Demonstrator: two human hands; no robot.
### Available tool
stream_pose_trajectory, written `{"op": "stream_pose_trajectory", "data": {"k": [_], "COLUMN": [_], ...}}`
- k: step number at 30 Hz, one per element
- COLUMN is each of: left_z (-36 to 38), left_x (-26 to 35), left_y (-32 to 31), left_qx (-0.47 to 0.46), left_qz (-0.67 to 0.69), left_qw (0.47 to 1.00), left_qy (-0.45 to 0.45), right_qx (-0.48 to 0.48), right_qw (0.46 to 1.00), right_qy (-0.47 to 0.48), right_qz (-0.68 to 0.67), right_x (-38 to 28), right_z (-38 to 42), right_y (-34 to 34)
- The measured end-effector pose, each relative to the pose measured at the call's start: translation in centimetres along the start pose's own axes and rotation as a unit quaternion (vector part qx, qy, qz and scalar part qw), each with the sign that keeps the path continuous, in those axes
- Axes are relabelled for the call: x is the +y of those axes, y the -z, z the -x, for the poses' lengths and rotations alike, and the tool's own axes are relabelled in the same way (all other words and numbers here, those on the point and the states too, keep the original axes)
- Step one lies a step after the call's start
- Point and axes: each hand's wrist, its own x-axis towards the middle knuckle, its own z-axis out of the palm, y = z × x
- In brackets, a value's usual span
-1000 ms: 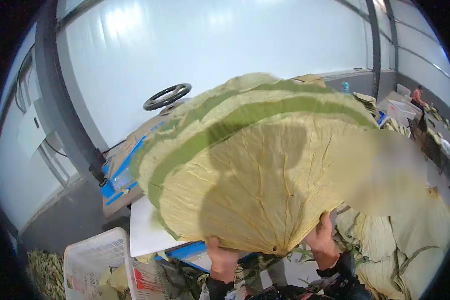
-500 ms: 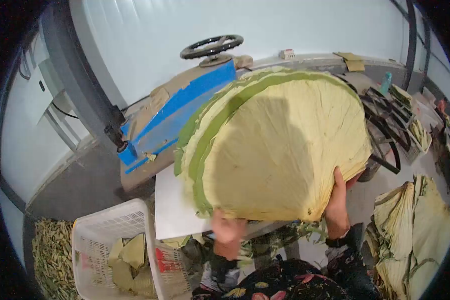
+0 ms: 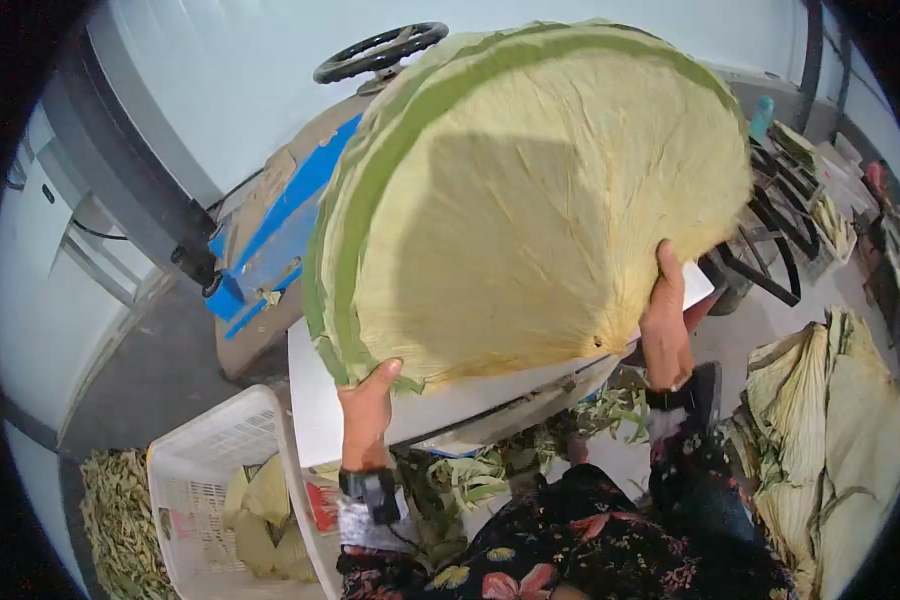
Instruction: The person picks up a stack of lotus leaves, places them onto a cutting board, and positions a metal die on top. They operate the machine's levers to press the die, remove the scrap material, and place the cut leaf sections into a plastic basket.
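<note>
One fan-shaped, pale-yellow leaf stack (image 3: 520, 220) over a flat white board (image 3: 440, 408) is pinched by the left hand (image 3: 367, 408) at seven o'clock, right hand (image 3: 664, 328) at four. Steadying seems the step; moving it likely needs even grips.

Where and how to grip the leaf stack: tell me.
Grip the leaf stack at both sides of its near edge, coming from the body's side, as the left hand and right hand do, thumbs on top. Broad and thin, rounded on the far side, it would likely sag from one grip.
</note>
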Motion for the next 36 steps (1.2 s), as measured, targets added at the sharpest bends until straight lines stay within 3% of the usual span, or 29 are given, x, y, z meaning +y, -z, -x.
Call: {"op": "stream_pose_trajectory", "data": {"k": [2, 4, 8, 10, 11, 14, 15, 16, 18, 19, 20, 22, 23, 25, 27, 30, 32, 33, 36], "left_z": [0.3, 1.5, 2.4, 1.9, 2.0, 2.5, 2.4, 2.5, 2.5, 2.0, 1.8, 1.6, 1.4, 1.0, 0.7, 0.3, 0.2, 0.4, 0.6], "left_x": [-3.3, -6.5, -6.0, -4.5, -3.9, -4.7, -5.3, -5.9, -5.8, -5.4, -4.9, -3.9, -4.2, -5.8, -6.3, -5.8, -6.0, -5.4, -6.9], "left_y": [1.6, 2.2, -0.4, -1.1, -1.1, -1.0, -1.3, -1.7, -3.2, -3.6, -3.6, -2.9, -2.2, -0.9, -1.6, -2.7, -1.8, -1.5, -0.8], "left_qx": [-0.011, 0.081, 0.155, 0.167, 0.145, 0.113, 0.101, 0.106, 0.126, 0.124, 0.126, 0.086, 0.088, 0.029, 0.039, 0.059, 0.08, 0.07, 0.065], "left_qz": [0.042, -0.046, -0.058, -0.071, -0.055, -0.047, -0.054, -0.053, -0.039, -0.041, -0.042, -0.03, -0.029, -0.063, -0.086, -0.065, -0.064, -0.061, -0.107], "left_qw": [0.999, 0.995, 0.986, 0.983, 0.988, 0.991, 0.992, 0.991, 0.991, 0.99, 0.99, 0.992, 0.992, 0.998, 0.996, 0.996, 0.993, 0.995, 0.992], "left_qy": [-0.03, -0.027, 0.027, 0.013, -0.019, -0.057, -0.059, -0.061, 0.009, -0.053, -0.055, -0.084, -0.087, -0.005, -0.006, 0.026, -0.051, -0.045, -0.015], "right_qx": [-0.007, -0.105, -0.082, -0.056, -0.111, -0.131, -0.108, -0.111, -0.004, -0.045, -0.047, -0.165, -0.161, -0.127, -0.048, -0.016, -0.056, -0.097, -0.08], "right_qw": [0.999, 0.99, 0.988, 0.993, 0.985, 0.977, 0.976, 0.975, 0.993, 0.991, 0.991, 0.972, 0.975, 0.981, 0.988, 0.991, 0.985, 0.975, 0.985], "right_qy": [-0.053, -0.09, -0.129, -0.101, -0.124, -0.152, -0.187, -0.19, -0.12, -0.128, -0.129, -0.142, -0.145, -0.144, -0.147, -0.131, -0.161, -0.189, -0.152], "right_qz": [-0.006, 0.023, 0.013, 0.041, 0.045, 0.077, -0.029, -0.028, 0.002, 0.005, 0.004, 0.084, 0.057, 0.021, -0.001, 0.014, -0.023, -0.061, -0.019], "right_x": [1.6, 3.3, 4.1, 3.5, 3.0, 3.4, 3.9, 4.5, 5.0, 4.7, 4.1, 2.5, 2.2, 2.7, 3.2, 3.7, 2.5, 2.1, 3.4], "right_z": [-0.3, 0.5, 0.8, -0.2, -1.1, -1.7, -1.3, -1.5, -1.3, -1.9, -2.3, -3.1, -3.3, -3.3, -2.8, -3.7, -4.2, -4.4, -4.0], "right_y": [3.0, 4.4, 2.2, 1.0, 2.8, 5.5, 5.1, 4.7, 2.8, 2.7, 3.3, 4.9, 5.4, 5.0, 3.3, 2.8, 4.7, 5.3, 5.6]}}
